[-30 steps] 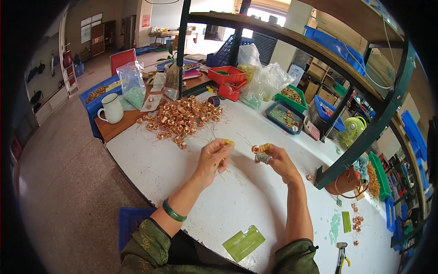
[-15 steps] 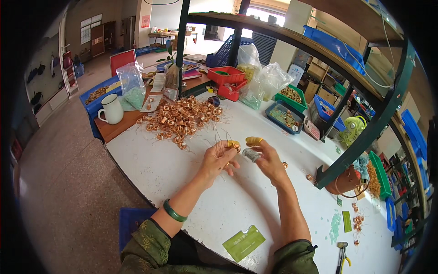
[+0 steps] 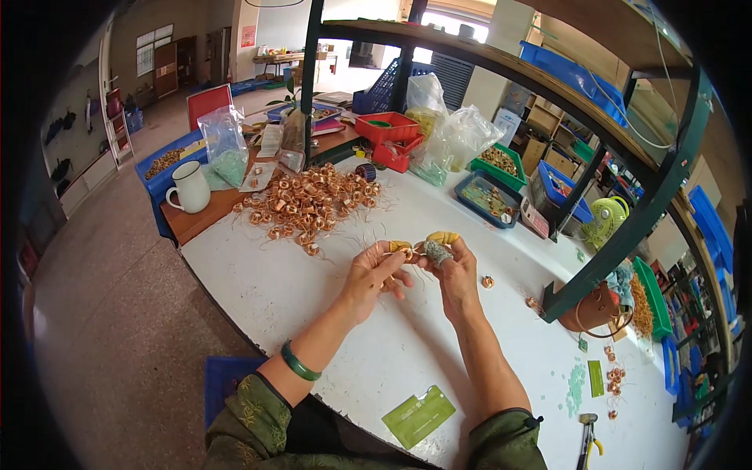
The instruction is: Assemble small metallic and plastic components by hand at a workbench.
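Copper coil (image 3: pixel 406 254): in the left hand (image 3: pixel 363 287), thumb and forefinger closed on it
Right hand (image 3: pixel 457 280): fingers bent close beside it; cannot tell whether they grip its wires
Loose coil (image 3: pixel 488 282): on the white table (image 3: pixel 509 345)

A speckled floor (image 3: pixel 133 313) is stretching along the left toward a dim back wall (image 3: pixel 196 23), where a barred window (image 3: pixel 155 39) is showing pale beside a brown door (image 3: pixel 165 69). A shelf rack (image 3: pixel 680 157) with a dark frame and wooden boards is rising over the white table (image 3: pixel 368 376), while a red-backed chair (image 3: pixel 210 107) is standing beyond it, to the left. Daylight is coming through a bright opening (image 3: pixel 482 36) behind the rack.
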{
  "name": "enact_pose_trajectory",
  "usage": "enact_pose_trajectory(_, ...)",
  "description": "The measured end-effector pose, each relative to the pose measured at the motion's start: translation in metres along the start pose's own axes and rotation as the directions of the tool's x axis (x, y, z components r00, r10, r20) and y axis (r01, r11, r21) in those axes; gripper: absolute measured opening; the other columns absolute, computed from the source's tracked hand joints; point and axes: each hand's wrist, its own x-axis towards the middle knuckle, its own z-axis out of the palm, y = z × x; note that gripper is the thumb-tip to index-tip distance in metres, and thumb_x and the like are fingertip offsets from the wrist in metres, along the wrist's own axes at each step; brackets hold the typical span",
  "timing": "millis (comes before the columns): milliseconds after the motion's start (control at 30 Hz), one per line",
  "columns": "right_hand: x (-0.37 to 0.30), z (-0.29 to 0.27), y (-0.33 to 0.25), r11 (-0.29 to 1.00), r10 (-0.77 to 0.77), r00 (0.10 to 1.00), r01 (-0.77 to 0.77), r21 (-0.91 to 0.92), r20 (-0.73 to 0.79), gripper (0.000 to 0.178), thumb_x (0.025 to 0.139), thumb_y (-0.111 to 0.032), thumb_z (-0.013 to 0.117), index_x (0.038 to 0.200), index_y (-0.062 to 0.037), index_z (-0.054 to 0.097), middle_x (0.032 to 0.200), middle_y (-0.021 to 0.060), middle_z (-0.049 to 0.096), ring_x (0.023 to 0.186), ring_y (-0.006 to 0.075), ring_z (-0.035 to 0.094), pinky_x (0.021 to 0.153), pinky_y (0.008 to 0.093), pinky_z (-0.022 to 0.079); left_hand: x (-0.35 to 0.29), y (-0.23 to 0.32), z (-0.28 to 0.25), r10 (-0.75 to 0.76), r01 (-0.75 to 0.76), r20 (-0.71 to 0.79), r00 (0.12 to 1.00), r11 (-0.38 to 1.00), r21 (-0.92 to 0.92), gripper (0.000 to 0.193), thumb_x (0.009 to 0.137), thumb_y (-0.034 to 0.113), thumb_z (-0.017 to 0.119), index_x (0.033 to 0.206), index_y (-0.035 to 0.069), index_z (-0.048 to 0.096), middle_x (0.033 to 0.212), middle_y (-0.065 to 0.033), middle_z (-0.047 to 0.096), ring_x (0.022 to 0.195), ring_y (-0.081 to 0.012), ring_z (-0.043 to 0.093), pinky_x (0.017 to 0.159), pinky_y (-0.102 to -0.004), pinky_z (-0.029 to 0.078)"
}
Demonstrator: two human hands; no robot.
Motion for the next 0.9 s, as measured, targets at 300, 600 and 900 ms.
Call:
enact_pose_trajectory(300, -0.013, 0.018, -0.006, 0.862, -0.308, 0.950, 0.305, -0.404, 0.060, 0.035, 0.079, 0.013, 0.038, 0.102, -0.0032, 0.058, 0.093, 0.0117, 0.065, 0.074, 0.0148, 0.058, 0.071, 0.0222, 0.047, -0.001, 0.002, -0.001, -0.061, 0.059, 0.028, 0.998, 0.997, 0.057, 0.018, 0.089, 0.016, 0.065, 0.102, 0.004, 0.060, 0.089, -0.0059, 0.065, 0.060, -0.0094, 0.060, 0.045, -0.0182, 0.046)
enact_pose_trajectory(600, -0.002, 0.001, -0.002, 0.997, -0.063, 0.996, 0.061, -0.037, -0.059, 0.028, 0.081, 0.007, 0.046, 0.106, -0.0021, 0.057, 0.094, 0.0122, 0.064, 0.075, 0.0148, 0.057, 0.071, 0.0218, 0.047, 0.004, -0.003, -0.006, -0.005, -0.006, 0.075, 0.997, 0.991, 0.135, 0.017, 0.089, 0.014, 0.065, 0.103, 0.005, 0.062, 0.093, -0.0068, 0.067, 0.058, -0.0083, 0.058, 0.042, -0.0178, 0.043)
enact_pose_trajectory(900, -0.003, 0.005, -0.016, 0.965, -0.018, 1.000, 0.023, -0.262, 0.021, 0.031, 0.080, 0.004, 0.052, 0.110, -0.0009, 0.058, 0.096, 0.0094, 0.065, 0.078, 0.0145, 0.057, 0.073, 0.0232, 0.046, 0.004, 0.006, -0.010, 0.009, -0.009, 0.014, 1.000, 1.000, 0.009, 0.019, 0.088, 0.014, 0.066, 0.105, 0.006, 0.061, 0.096, -0.0084, 0.068, 0.057, -0.0076, 0.057, 0.042, -0.0171, 0.042)
